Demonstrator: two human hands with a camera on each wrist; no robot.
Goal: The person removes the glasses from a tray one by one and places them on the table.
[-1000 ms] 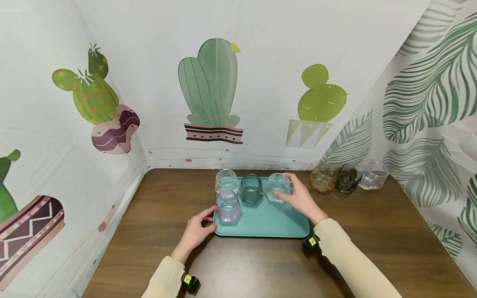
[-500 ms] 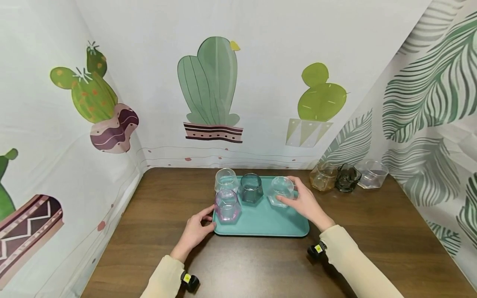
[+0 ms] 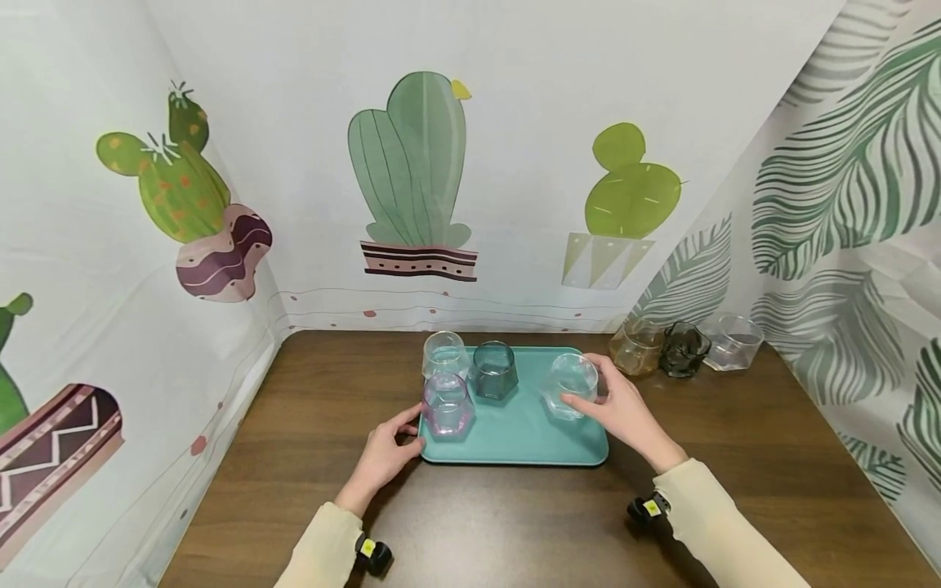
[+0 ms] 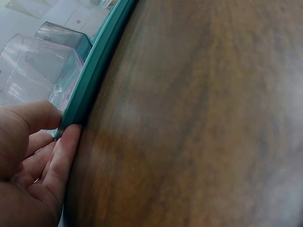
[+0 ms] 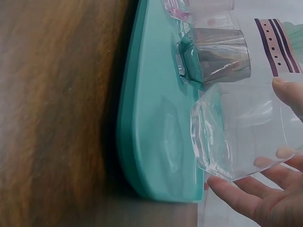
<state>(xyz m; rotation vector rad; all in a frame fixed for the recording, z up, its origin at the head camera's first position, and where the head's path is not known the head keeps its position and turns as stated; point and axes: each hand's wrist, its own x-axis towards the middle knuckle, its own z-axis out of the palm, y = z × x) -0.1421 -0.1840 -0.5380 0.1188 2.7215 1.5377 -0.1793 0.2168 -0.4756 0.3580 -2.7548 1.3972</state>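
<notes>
My right hand [image 3: 626, 410] holds a clear glass [image 3: 570, 385] between thumb and fingers over the right part of a teal tray [image 3: 507, 443]. In the right wrist view a gap shows between this glass [image 5: 246, 127] and the tray, with its reflection below. My left hand [image 3: 385, 454] grips the tray's front left corner, thumb and a fingertip on the rim [image 4: 87, 78]. A pink-tinted glass [image 3: 447, 412] stands on the tray beside that hand. Behind it is another clear glass [image 3: 444, 355], with a smoky grey glass [image 3: 494, 374] to its right.
Off the tray, at the table's back right, stand an amber glass [image 3: 636, 349], a dark glass [image 3: 684, 351] and a clear glass [image 3: 735, 343]. Printed cloth [image 3: 316, 302] hangs behind and beside the wooden table [image 3: 485, 514].
My right hand has carried the clear glass rightward and slightly toward me over the tray. The left hand and the other glasses have stayed in place.
</notes>
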